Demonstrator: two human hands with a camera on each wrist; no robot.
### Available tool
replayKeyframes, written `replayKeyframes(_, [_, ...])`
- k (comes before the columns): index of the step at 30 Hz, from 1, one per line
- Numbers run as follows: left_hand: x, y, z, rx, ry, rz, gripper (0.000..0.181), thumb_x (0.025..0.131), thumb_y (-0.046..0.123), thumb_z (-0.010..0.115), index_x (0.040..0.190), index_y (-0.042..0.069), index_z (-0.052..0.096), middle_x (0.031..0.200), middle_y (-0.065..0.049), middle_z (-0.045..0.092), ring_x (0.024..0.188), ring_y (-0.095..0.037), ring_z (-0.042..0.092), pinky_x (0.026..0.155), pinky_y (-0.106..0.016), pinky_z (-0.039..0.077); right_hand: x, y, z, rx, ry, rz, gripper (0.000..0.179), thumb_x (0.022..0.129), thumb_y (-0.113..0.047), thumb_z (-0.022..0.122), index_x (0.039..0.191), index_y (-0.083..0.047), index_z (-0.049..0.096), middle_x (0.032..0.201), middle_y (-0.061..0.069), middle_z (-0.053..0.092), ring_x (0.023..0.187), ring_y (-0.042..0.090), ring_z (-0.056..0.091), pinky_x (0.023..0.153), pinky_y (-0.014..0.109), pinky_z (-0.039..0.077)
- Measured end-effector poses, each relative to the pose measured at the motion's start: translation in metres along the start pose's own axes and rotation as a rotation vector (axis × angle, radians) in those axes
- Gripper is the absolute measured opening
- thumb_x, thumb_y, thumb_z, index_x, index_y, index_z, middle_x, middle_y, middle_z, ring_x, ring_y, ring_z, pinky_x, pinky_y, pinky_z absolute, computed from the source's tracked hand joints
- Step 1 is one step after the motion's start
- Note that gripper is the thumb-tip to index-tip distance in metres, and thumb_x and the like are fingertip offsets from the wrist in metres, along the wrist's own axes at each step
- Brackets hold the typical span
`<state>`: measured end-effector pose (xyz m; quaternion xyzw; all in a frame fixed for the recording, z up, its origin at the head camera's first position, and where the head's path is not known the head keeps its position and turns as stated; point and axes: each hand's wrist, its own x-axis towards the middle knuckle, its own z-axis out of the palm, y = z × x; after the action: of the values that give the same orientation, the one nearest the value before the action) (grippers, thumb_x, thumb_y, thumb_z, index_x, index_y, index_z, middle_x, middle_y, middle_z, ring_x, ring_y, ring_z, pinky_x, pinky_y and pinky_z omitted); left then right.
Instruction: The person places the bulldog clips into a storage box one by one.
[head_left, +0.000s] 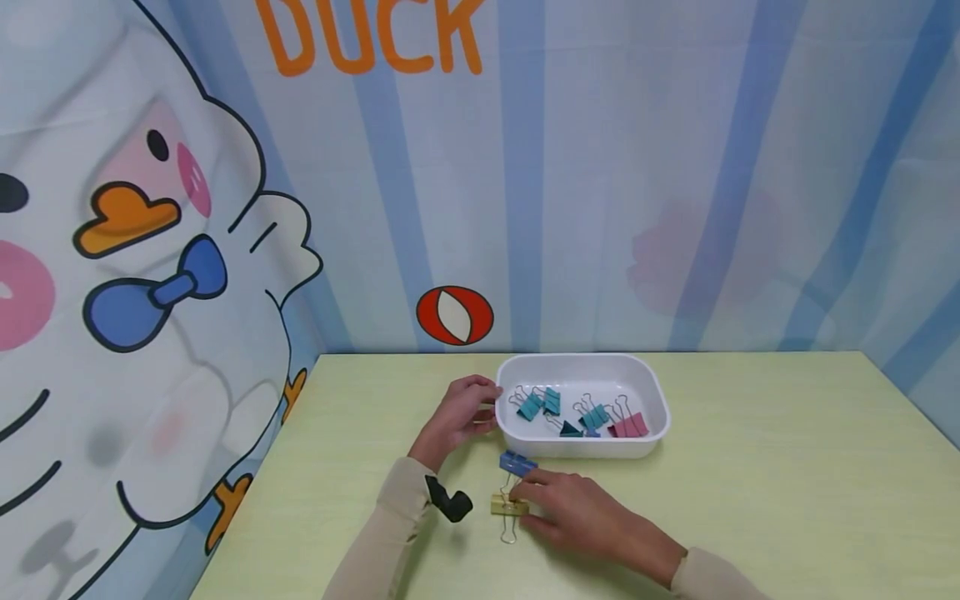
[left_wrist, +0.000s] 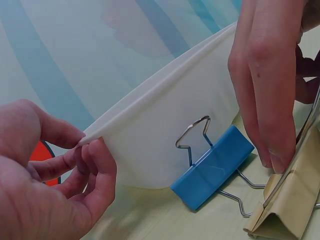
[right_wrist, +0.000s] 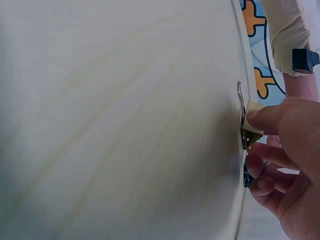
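Note:
My left hand (head_left: 463, 411) pinches the left rim of a white plastic tray (head_left: 581, 448) between thumb and fingers, as the left wrist view shows closely. In front of the tray, my right hand (head_left: 577, 510) holds a yellow binder clip (head_left: 507, 505) by its body, the thumb on one side and fingers on the other in the right wrist view. A blue binder clip (left_wrist: 212, 167) lies on the table between the yellow clip and the tray wall. Both clips have their wire handles extended. My right fingers partly cover the blue clip in the head view.
Inside the tray lie several teal binder clips (head_left: 594, 416), a dark green clip (head_left: 571, 429) and a pink clip (head_left: 630, 426). The pale yellow table (head_left: 780, 483) meets a printed curtain (head_left: 585, 183) at the back. A black wrist camera (head_left: 450, 504) sits on the left sleeve.

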<state>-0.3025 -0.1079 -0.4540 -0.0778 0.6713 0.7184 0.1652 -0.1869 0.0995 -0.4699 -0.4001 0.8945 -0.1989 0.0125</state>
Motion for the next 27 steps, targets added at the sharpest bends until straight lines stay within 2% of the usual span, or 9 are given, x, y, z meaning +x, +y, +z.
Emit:
replayKeyframes(4, [0.000,0.001,0.000,0.002,0.000,0.002,0.022,0.102,0.017,0.062,0.121,0.005,0.061,0.117,-0.017,0.064,0.087,-0.024,0.062,0.070,-0.026,0.057,0.000,0.001,0.002,0.001,0.011,0.001,0.021,0.097,-0.021,0.074,0.118,-0.018,0.073,0.115,-0.002,0.069,0.094,0.009,0.064,0.085,0.034,0.058])
replayKeyframes(12, [0.000,0.000,0.000,0.004,0.012,0.009,0.022,0.102,0.016,0.062,0.121,0.004,0.061,0.118,-0.019,0.064,0.089,-0.026,0.062,0.069,-0.027,0.057,-0.001,0.003,0.005,0.022,0.033,-0.002,0.018,0.097,-0.019,0.074,0.116,-0.019,0.072,0.108,-0.006,0.067,0.086,0.004,0.059,0.080,0.030,0.056])
replayKeyframes(17, [0.001,-0.001,0.000,0.002,0.008,0.007,0.021,0.102,0.016,0.062,0.119,0.004,0.061,0.119,-0.019,0.064,0.091,-0.027,0.063,0.070,-0.027,0.057,0.000,0.002,0.005,-0.011,0.048,-0.006,0.016,0.096,-0.018,0.075,0.112,-0.019,0.072,0.106,-0.006,0.068,0.082,0.003,0.058,0.076,0.029,0.056])
replayKeyframes(23, [0.002,-0.001,0.000,-0.004,-0.002,0.000,0.021,0.102,0.016,0.062,0.119,0.004,0.061,0.118,-0.018,0.063,0.092,-0.027,0.063,0.070,-0.027,0.057,-0.001,-0.004,-0.008,-0.060,0.075,-0.030,0.014,0.092,-0.020,0.078,0.105,-0.021,0.072,0.103,-0.006,0.070,0.076,0.003,0.056,0.070,0.025,0.054])
replayKeyframes(27, [0.001,0.000,0.000,-0.008,0.003,-0.008,0.022,0.102,0.016,0.062,0.120,0.005,0.061,0.119,-0.018,0.063,0.093,-0.027,0.063,0.071,-0.027,0.057,-0.002,-0.006,-0.023,-0.075,0.098,-0.049,0.017,0.092,-0.021,0.078,0.107,-0.021,0.071,0.101,-0.006,0.070,0.073,0.002,0.053,0.068,0.023,0.052])
